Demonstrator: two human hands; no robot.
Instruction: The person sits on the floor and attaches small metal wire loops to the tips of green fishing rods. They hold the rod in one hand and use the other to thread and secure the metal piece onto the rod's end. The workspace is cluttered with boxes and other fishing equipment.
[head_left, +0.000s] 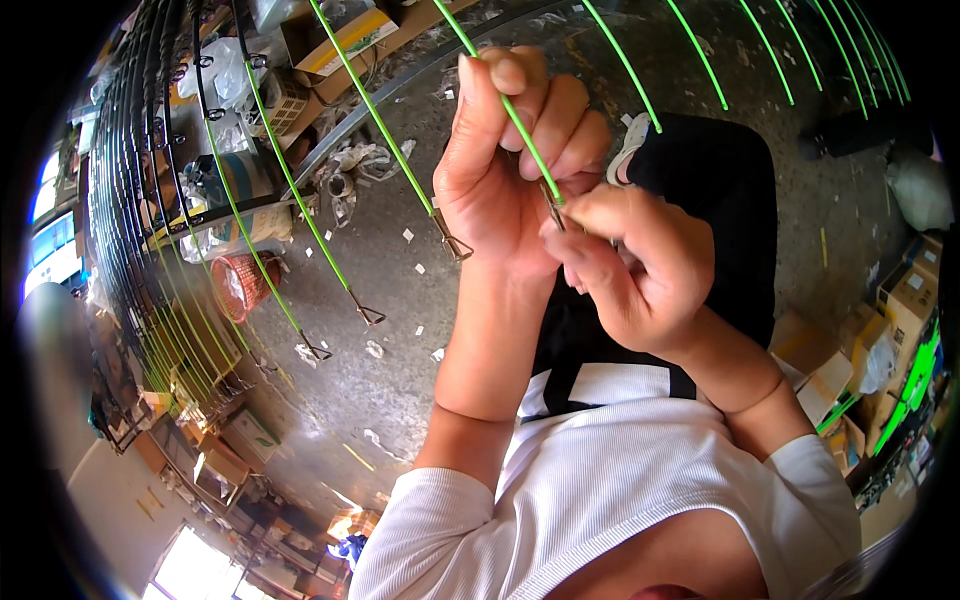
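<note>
A thin bright-green fishing rod tip (527, 137) slants down through my left hand (490, 170), whose thumb and fingers are closed around it. At the rod's lower end is a small metal tip guide (554, 210). My right hand (655, 265) pinches at this guide, its fingertips slightly blurred and covering part of it. To the left hangs another green rod tip (387, 130) with a wire-framed tip guide (456, 241) at its end. Further left, more rods end in similar guides (369, 312). On the right, several green tips (626, 68) show plain ends.
A dense row of dark rods (150, 190) stands at the far left. Below them is a reddish woven basket (238, 285). Cardboard boxes (912, 300) are stacked at the right, and an open box (335, 40) lies at the upper left. Paper scraps litter the grey floor (400, 330).
</note>
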